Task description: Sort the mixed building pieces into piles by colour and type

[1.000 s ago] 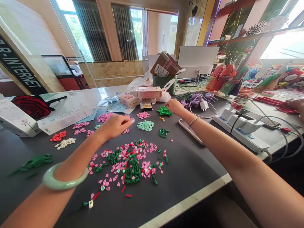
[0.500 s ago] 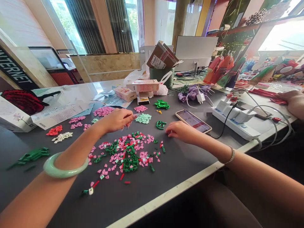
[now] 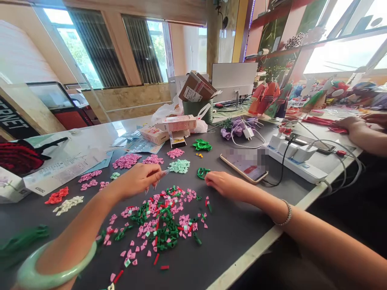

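Observation:
My left hand (image 3: 141, 180) hovers over the table, thumb and forefinger pinched together at the left edge of a pile of mint-green pieces (image 3: 179, 166). Whatever is in that pinch is too small to make out. My right hand (image 3: 223, 184) rests on the table with curled fingers, their tips against some dark green curved pieces (image 3: 202, 173); the inside of the grip is hidden. Between and in front of both hands spreads a mixed heap of building pieces (image 3: 165, 217) in pink, dark green and red.
Sorted piles surround the heap: pink (image 3: 127, 161), orange-red (image 3: 57, 195), cream (image 3: 68, 205) and bright green (image 3: 202, 145). A phone (image 3: 243, 167) and a power strip (image 3: 293, 161) with cables lie to the right. Small boxes (image 3: 178, 123) stand behind. Another person's hand (image 3: 356, 125) is far right.
The view has tilted up and shifted right. My right hand has come left, up to the dark green curved pieces. My left hand stays beside the mint-green pile, still pinched.

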Available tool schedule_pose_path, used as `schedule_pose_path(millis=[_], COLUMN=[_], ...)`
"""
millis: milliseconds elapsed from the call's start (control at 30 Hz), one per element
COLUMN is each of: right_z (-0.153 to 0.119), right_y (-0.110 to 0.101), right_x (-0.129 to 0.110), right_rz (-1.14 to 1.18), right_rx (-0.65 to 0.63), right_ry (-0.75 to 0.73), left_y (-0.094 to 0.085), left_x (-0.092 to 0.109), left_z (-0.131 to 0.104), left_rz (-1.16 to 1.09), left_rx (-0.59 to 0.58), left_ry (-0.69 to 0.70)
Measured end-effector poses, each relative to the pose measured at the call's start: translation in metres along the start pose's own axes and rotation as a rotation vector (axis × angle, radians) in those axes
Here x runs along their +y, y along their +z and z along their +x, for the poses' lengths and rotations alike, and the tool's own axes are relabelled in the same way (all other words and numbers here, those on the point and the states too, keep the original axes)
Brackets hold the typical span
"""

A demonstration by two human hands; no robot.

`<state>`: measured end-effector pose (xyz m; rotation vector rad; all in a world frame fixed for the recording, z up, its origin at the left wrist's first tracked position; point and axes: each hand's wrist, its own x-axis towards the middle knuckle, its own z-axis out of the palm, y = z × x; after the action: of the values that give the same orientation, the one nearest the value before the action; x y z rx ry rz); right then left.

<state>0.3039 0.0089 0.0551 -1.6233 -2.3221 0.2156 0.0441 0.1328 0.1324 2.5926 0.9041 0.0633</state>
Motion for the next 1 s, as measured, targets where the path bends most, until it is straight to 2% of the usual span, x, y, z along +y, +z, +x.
schedule_pose_path(millis=[167,300,600,800,1000], right_z=[-0.004,-0.005,-0.008,-0.011,-0.012], right_y=[0.002,0.004,0.006,0.003,0.004], right_x=[-0.004,0.000,0.000,0.001,0.002], right_rz=[0.116,0.186,0.218,0.195,0.189], right_rx=[0.021,0.047,0.032,0.113,0.037], right_ry=[-0.088,-0.159,-0.253,-0.295,-0.327], left_y=[-0.006,-0.006,-0.003,0.004,0.007], left_x=[-0.008,-0.007,-0.003,-0.005,-0.008], left_z=[0.001,0.004,0.006,0.007,0.010], left_rz=[-0.029,-0.052,-0.033,0.058,0.129], left_rx=[-0.015,-0.042,-0.054,-0.059,-0.092], left_ry=[-0.019,-0.027,-0.022,-0.038,-0.060])
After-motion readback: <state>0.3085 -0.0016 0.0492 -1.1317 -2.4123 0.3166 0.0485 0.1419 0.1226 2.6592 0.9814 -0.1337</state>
